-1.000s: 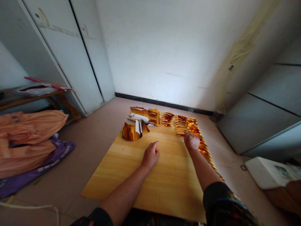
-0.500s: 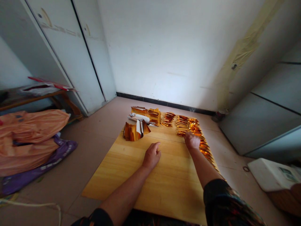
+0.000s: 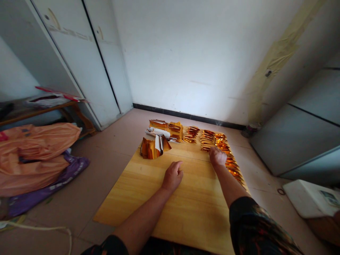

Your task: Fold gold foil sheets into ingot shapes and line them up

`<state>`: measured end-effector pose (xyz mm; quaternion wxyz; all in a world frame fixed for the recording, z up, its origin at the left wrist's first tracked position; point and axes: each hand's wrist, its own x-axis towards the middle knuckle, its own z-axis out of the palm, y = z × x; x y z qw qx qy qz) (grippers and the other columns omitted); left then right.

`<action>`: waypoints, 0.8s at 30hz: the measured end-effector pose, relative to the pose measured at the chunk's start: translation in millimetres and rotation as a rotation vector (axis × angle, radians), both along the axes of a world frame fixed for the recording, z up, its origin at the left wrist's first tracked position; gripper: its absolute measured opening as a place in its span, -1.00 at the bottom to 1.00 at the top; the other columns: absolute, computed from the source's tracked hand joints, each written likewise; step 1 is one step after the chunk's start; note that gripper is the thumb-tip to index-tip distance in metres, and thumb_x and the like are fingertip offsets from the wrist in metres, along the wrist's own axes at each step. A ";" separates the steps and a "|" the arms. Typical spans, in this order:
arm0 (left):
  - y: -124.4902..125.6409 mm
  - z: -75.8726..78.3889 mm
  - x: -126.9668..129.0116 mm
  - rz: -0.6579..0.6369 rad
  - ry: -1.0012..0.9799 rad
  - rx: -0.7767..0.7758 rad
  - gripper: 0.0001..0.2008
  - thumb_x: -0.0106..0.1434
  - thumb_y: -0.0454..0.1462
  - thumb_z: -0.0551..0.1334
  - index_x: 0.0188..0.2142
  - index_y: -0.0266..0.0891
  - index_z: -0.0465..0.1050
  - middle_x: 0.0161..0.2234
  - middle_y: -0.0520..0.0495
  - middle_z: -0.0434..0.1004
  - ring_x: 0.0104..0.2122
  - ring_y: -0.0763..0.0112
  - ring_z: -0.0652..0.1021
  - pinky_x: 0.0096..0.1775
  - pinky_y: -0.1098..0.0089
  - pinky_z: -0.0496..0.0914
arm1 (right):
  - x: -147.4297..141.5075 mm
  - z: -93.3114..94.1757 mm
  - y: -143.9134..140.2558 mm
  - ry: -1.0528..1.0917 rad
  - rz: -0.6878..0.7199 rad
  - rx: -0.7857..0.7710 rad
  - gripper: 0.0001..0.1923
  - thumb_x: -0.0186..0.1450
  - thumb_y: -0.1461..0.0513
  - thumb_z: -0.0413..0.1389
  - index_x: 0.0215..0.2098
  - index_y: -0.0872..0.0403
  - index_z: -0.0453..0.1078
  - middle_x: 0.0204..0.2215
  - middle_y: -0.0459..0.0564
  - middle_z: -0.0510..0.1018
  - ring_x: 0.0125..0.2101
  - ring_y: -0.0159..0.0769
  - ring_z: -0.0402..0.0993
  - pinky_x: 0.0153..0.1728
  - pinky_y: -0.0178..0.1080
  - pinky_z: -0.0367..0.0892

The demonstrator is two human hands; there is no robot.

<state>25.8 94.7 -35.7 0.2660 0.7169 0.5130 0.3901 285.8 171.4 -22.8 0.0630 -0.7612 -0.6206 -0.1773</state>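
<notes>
Folded gold pieces [image 3: 209, 137] in rows running away, right hand [image 3: 217, 156] touching.

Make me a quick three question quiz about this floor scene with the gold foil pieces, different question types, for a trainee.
1. True or false: the left hand rests on the wooden board with nothing in it.
2. Which does the right hand reach? A) the orange bag B) the rows of folded gold foil pieces C) the white box
3. Fill in: the standing bundle of gold foil sheets is near the board's far ____ corner.

Key
1. True; the palm lies flat on bare wood.
2. B; its fingers are at the near end of a row, though whether they pinch a piece cannot be told.
3. Left.
</notes>
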 end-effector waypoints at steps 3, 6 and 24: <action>-0.2 0.1 -0.3 0.001 -0.003 0.004 -0.57 0.05 -0.48 0.10 -0.06 -0.26 0.38 -0.33 0.00 0.39 -0.39 0.50 0.40 -0.22 0.43 0.35 | -2.5 0.0 1.4 0.004 -0.016 -0.003 -0.75 0.31 0.26 -0.08 -0.33 0.11 0.44 -0.41 0.04 0.49 -0.46 -0.37 0.33 -0.49 -0.32 -0.09; -0.3 0.1 -0.5 0.004 -0.003 -0.010 -0.56 0.05 -0.48 0.10 -0.05 -0.23 0.38 -0.32 0.01 0.39 -0.38 0.50 0.40 -0.22 0.43 0.35 | -4.9 0.1 1.7 -0.005 -0.028 -0.006 -0.75 0.31 0.25 -0.08 -0.31 0.11 0.44 -0.39 0.05 0.49 -0.44 -0.34 0.35 -0.49 -0.32 -0.08; 1.2 -1.7 0.8 0.003 0.006 0.016 -0.59 0.04 -0.48 0.10 -0.09 -0.26 0.39 -0.32 -0.01 0.40 -0.37 0.48 0.41 -0.20 0.42 0.35 | -54.0 14.9 -8.4 0.050 0.188 -0.141 -0.69 0.32 0.30 -0.10 -0.03 0.00 0.35 -0.22 0.05 0.46 -0.25 -0.28 0.39 -0.40 -0.32 0.11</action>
